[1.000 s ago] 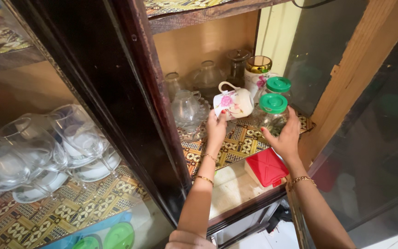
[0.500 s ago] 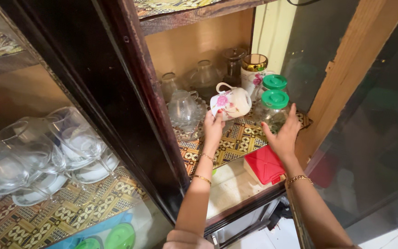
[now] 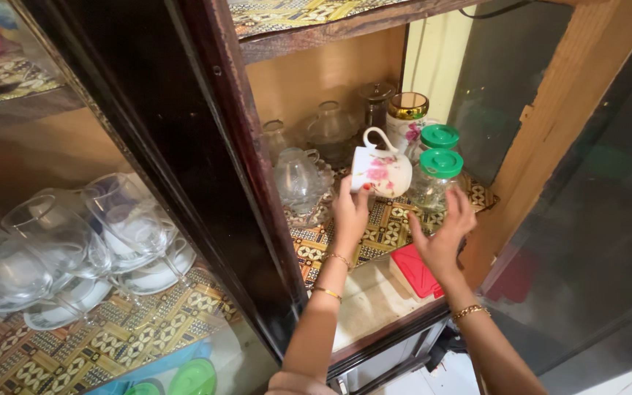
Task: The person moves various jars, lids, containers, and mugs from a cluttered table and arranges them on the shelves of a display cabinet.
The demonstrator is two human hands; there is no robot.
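The left hand grips a white floral teacup by its rim and side, tipped so the curved handle points up and toward the back of the shelf, which keeps the fingers clear of the handle; the cup is lifted above the patterned shelf liner, about mid-shelf, not resting on it. The right hand is spread, palm forward and holding nothing, just in front of a clear jar with a green lid near the right edge of the shelf; whether the fingertips touch the glass I cannot tell. A second green-lidded jar stands just behind the first, and a floral mug with a gold rim sits beyond it toward the back right corner. At the back of the shelf clear glass teapots and cups crowd together, likely pushed back to leave the front free. A red plastic lid or box lies at the front edge, below the right wrist. To the left, behind the cabinet's glass door, wine glasses lie tilted over white saucers on the same patterned liner
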